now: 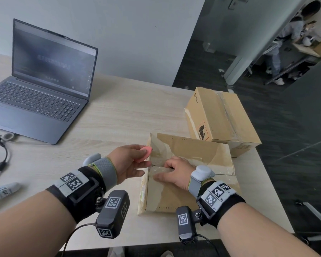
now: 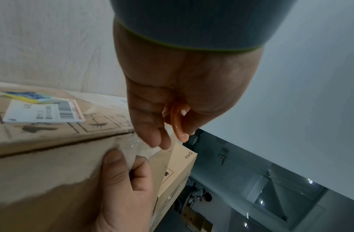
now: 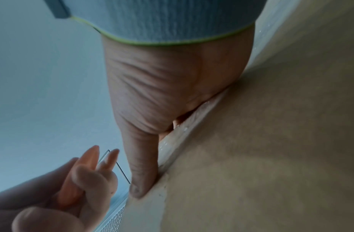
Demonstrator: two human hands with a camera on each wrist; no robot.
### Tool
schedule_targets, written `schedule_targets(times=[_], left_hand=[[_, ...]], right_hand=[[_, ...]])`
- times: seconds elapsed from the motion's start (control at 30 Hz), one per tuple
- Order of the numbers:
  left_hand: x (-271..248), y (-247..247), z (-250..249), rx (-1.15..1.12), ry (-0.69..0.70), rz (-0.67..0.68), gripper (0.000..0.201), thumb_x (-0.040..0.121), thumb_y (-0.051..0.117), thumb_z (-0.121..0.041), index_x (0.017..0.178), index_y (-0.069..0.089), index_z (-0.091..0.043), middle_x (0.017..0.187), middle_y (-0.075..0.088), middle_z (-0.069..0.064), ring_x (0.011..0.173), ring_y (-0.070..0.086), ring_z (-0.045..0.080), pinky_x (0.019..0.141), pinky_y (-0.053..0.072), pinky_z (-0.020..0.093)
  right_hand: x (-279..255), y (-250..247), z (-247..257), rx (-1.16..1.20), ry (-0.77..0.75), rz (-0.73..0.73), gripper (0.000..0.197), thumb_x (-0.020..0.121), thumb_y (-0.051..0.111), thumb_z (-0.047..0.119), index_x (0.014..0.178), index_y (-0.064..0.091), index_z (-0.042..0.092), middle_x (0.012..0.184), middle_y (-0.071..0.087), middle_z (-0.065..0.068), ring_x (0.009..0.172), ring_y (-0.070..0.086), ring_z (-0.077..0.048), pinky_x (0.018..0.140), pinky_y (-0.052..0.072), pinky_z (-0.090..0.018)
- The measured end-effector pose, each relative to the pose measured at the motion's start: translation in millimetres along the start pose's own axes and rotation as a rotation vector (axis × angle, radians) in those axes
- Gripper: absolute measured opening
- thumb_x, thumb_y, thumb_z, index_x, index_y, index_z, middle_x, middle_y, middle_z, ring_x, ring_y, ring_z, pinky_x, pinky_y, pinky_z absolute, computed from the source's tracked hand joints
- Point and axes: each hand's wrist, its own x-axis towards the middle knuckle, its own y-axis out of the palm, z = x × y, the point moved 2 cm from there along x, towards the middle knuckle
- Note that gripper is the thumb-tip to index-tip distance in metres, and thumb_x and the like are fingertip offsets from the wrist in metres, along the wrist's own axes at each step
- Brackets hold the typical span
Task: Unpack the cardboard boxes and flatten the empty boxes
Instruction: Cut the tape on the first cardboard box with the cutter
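We had the near cardboard box [image 1: 174, 193] on the worktop [image 1: 119, 115], our right hand [image 1: 176, 175] curled over its flap edge. Our left hand [image 1: 130, 164] pinched a pink cutter [image 1: 145, 154] just left of that edge, the taped seam running rightward away from it.

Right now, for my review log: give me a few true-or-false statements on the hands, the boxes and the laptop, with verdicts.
1. The left hand holds a pink cutter. True.
2. The right hand rests on the laptop. False: it grips a flap edge of the near box.
3. The far box is taped shut. True.
4. The laptop is closed. False: its lid stands open.
5. Both boxes are flattened. False: neither is.
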Motion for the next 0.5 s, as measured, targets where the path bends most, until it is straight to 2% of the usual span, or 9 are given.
schedule_targets(times=[0.1,0.23,0.33,0.43,0.5], left_hand=[[-1.3,-2.8,2.7,0.059,-0.002,0.001,0.015,0.103,0.052,-0.007,0.115,0.061,-0.005,0.098,0.073,0.009,0.064,0.068,0.014,0.041,0.045,0.023],[-0.5,-6.1,6.4,0.141,0.023,0.009,0.023,0.103,0.049,-0.006,0.117,0.066,-0.009,0.103,0.076,0.008,0.067,0.055,0.014,0.051,0.040,0.025],[1.2,-8.4,9.5,0.145,0.042,-0.014,0.020,0.105,0.050,-0.013,0.113,0.068,-0.008,0.091,0.074,0.005,0.063,0.052,0.013,0.051,0.040,0.025],[1.8,-7.9,12.1,0.192,0.074,-0.068,0.024,0.105,0.054,-0.027,0.104,0.066,-0.007,0.073,0.064,0.000,0.055,0.043,0.010,0.048,0.035,0.024],[1.3,-7.9,12.0,0.236,0.087,-0.091,0.026,0.104,0.054,-0.031,0.099,0.064,-0.008,0.067,0.057,-0.002,0.050,0.037,0.009,0.046,0.031,0.022]], right_hand=[[0.1,-0.2,0.2,0.001,-0.002,0.003,0.049,0.069,0.080,0.065,0.071,0.055,0.022,0.098,0.055,0.001,0.092,0.052,-0.016,0.075,0.041,-0.031],[0.0,-0.7,-0.6,0.004,0.003,0.000,0.051,0.068,0.080,0.065,0.068,0.053,0.023,0.097,0.054,0.002,0.090,0.052,-0.016,0.072,0.040,-0.030],[-0.6,-0.9,0.5,-0.006,0.002,0.001,0.050,0.069,0.080,0.064,0.071,0.054,0.022,0.098,0.054,0.002,0.089,0.051,-0.015,0.072,0.040,-0.030],[-1.3,-0.9,1.0,-0.007,-0.004,0.000,0.050,0.070,0.079,0.064,0.070,0.053,0.022,0.099,0.055,0.001,0.090,0.052,-0.016,0.072,0.040,-0.030],[-2.1,-1.2,1.3,-0.007,-0.002,-0.002,0.049,0.070,0.080,0.064,0.069,0.053,0.023,0.100,0.055,0.001,0.091,0.052,-0.016,0.073,0.040,-0.031]])
